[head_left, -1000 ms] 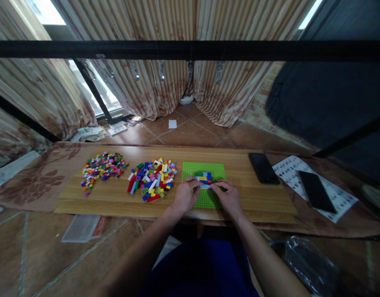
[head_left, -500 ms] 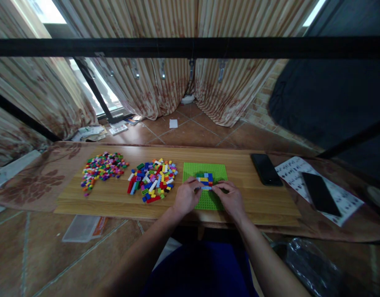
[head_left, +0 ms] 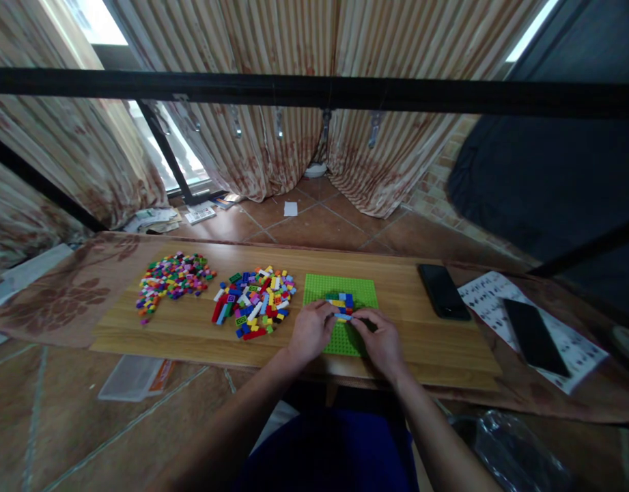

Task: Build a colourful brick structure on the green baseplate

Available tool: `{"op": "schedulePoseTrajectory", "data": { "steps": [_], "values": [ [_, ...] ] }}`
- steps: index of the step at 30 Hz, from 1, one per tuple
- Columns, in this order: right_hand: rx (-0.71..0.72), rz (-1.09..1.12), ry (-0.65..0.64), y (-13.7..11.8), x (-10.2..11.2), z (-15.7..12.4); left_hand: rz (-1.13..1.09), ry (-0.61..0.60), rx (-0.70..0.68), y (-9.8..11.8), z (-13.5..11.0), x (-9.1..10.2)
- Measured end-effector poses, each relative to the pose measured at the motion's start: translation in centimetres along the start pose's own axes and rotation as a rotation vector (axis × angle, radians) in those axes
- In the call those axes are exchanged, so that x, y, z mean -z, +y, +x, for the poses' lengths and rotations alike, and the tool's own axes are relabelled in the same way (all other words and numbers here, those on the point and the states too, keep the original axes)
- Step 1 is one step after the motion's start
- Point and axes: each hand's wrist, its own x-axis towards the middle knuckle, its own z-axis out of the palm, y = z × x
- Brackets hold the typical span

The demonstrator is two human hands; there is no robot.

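While the left hand [head_left: 311,331] and right hand [head_left: 382,340] pinch opposite ends of 1 pale-blue brick [head_left: 343,317], the plate [head_left: 342,339] beneath them lies by the surface's [head_left: 421,348] near edge.

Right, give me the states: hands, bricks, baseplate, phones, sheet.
Left hand: pinching the light-blue brick
Right hand: pinching its other end
Bricks between the hands: set together, partly hidden
Green baseplate: flat, partly covered
Small-piece pile: loose, spread
Larger-brick pile: loose, spread
Left phone: flat, unlit
Printed sheet: partly covered
Right phone: flat, unlit
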Motion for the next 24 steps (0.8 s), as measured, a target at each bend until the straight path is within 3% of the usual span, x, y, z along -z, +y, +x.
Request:
{"op": "schedulePoseTrajectory", "data": {
  "steps": [7,11,16,19,24],
  "values": [
    [0.069,-0.112,-0.005,-0.9,0.1,-0.4,-0.013,0.038,0.008,0.6,-0.7,0.6],
    [0.094,-0.139,0.053,-1.4,-0.3,-1.2,0.022,0.100,0.052,0.0,-2.6,2.7],
    [0.131,-0.163,0.088,-2.6,-1.3,-2.2,0.173,0.232,0.139,-2.4,-5.9,5.1],
    [0.224,-0.227,0.017,-3.9,-2.6,-2.8,0.305,0.285,0.143,-3.4,-7.3,5.1],
    [0.405,-0.295,-0.225,-5.9,-5.5,-3.8,0.431,0.273,0.154,-4.1,-8.5,4.3]
  ]
}}
